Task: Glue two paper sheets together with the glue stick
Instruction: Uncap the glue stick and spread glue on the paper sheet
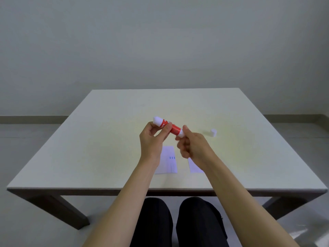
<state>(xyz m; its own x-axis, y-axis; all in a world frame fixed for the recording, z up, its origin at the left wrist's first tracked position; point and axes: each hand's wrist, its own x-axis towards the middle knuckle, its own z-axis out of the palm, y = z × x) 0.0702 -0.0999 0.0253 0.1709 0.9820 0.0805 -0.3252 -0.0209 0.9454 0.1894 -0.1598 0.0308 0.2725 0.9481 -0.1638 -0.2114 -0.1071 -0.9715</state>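
Both forearms reach out, left fingers (164, 130) and right fingers (185, 130) pinching the uncapped glue stick (169, 126); overtwisting its base could snap the glue.

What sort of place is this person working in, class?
Probably a bare indoor room set up for a craft task: a plain table, a blank wall, and only a glue stick and paper sheets in view.

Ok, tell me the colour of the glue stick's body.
Red, with white ends, on the glue stick; head view.
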